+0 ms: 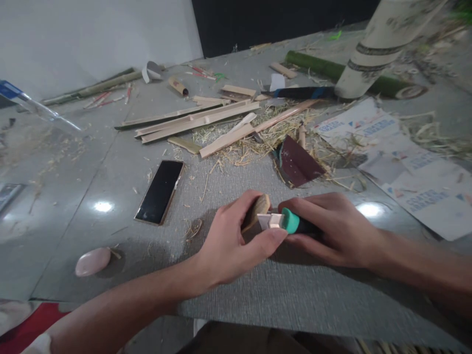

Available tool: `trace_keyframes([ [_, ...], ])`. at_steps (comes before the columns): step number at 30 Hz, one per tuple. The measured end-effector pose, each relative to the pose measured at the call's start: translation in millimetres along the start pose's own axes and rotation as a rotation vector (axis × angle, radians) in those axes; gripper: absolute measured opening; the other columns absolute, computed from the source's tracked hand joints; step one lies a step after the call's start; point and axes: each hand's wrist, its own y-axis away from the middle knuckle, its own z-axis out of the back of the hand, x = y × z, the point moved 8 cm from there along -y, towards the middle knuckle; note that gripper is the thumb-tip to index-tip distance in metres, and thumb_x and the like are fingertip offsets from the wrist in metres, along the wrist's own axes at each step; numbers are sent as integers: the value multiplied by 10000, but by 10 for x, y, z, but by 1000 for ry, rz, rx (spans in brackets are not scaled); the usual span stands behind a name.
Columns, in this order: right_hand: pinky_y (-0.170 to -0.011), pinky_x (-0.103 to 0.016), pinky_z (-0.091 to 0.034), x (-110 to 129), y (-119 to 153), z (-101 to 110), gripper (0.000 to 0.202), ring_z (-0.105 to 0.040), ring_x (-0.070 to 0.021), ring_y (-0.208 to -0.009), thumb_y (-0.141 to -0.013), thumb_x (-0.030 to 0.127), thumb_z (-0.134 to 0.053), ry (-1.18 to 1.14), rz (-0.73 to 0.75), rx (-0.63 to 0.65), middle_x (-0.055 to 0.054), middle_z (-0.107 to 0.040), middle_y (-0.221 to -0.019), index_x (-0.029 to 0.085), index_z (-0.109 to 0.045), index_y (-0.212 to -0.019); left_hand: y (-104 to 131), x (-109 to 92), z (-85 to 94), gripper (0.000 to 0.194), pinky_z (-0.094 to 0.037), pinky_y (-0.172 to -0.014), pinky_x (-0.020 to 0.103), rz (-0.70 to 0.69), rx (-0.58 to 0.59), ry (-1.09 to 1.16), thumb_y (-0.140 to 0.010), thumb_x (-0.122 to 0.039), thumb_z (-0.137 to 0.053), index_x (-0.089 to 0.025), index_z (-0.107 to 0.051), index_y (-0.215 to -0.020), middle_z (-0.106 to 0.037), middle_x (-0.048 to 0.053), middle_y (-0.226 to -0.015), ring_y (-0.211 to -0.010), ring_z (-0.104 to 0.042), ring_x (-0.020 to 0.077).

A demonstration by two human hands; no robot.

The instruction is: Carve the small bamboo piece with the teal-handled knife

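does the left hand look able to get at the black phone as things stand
Probably yes: the black phone lies near the left hand with nothing tall between them, though that hand is busy holding a wooden piece.

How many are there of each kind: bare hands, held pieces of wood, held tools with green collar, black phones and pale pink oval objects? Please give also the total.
Bare left hand, bare right hand: 2
Small brown wooden piece: 1
Black-handled tool with green collar: 1
Black rectangular phone: 1
Pale pink oval object: 1
Total: 6
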Motion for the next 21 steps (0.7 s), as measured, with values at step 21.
trace_keyframes([
  [21, -593, -338, -294, -103, 14, -12, 296, -501, -160, -589, -1192, 511, -551, 112, -111, -6, 22, -593, -710, 246, -640, -1093, -27, 145, 102, 364, -347, -591, 253, 7, -83, 9, -1076, -400, -804, -225, -573, -857, -539, -46, -677, -614, -466, 120],
])
